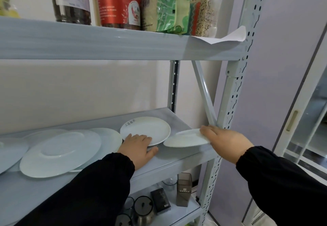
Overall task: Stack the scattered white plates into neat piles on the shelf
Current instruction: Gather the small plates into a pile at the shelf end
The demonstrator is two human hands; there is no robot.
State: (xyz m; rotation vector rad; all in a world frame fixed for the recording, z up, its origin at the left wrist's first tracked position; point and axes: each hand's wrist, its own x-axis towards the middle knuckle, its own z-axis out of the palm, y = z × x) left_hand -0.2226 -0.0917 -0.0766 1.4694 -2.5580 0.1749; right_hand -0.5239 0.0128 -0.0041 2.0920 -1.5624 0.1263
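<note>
Hands on plates, grey metal shelf.
The left hand has its grip pinching the round white lettered plate at 6 o'clock; the right hand clasps the smaller plain white plate beside it, at 3 o'clock.

Leftmost plate cut by left edge; print on lettered plate unreadable

The person is wearing black long sleeves; the left sleeve and right sleeve are each gathering into a puckered cuff. The left hand and right hand are showing bare.
</note>
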